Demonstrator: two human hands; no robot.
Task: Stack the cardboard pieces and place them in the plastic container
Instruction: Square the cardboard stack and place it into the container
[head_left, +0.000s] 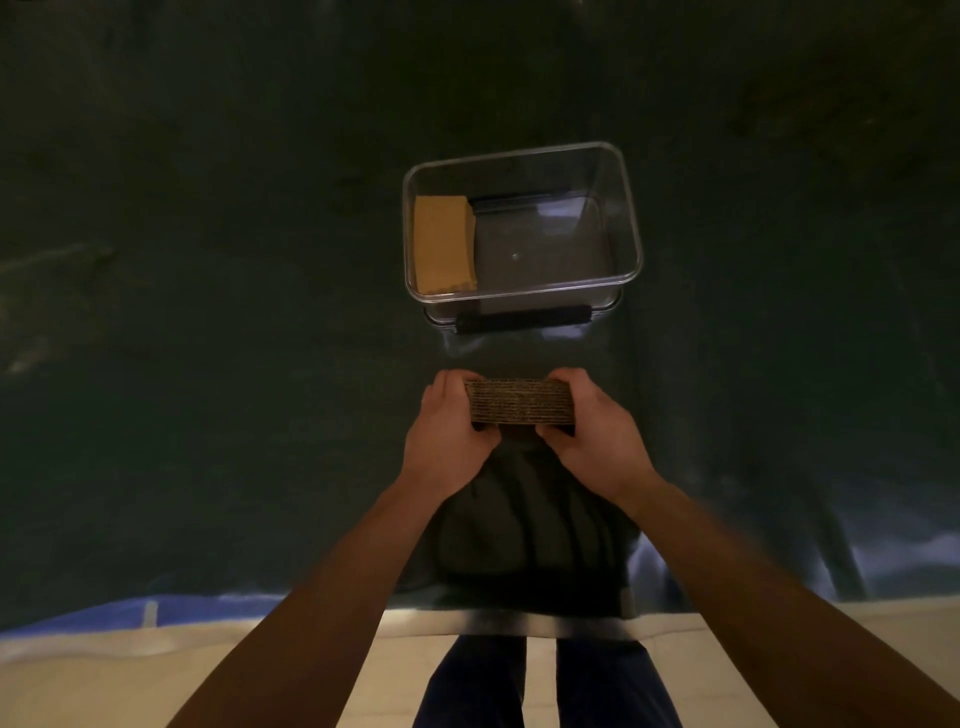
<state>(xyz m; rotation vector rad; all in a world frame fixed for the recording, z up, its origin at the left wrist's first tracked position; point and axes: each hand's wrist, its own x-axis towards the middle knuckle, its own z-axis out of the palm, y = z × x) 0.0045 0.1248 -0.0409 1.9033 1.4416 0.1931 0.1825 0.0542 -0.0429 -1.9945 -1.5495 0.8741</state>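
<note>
In the head view, both hands gripped one stack of cardboard pieces (521, 400) between them, just above the dark green sheet (208, 312) that covered the counter. The left hand (449, 439) clasped the stack's left end, fingers curled over the top and thumb tucked beneath the near lower edge; the right hand (595, 439) closed on the right end in the same manner. The stack was turned so that its corrugated edges faced the camera, showing many thin layers pressed flush together. It was held near the middle of the counter, somewhat toward the near edge, and whether its underside touched the sheet could not be told. Beyond it, toward the far edge and well apart from the hands, stood a clear plastic container (631, 244), open at the top, with a dark latch bar along its near side. Inside the container, against its left wall, lay another stack of cardboard (444, 241), tan face up, filling only the left part of the floor while the rest of the floor showed bare. Bare forearms reached in from the bottom of the view. Below the hands a dark, crumpled cloth (530, 525) hung toward the near edge of the counter, where a pale floor (104, 675) and dark blue trouser legs (613, 686) were visible.
</note>
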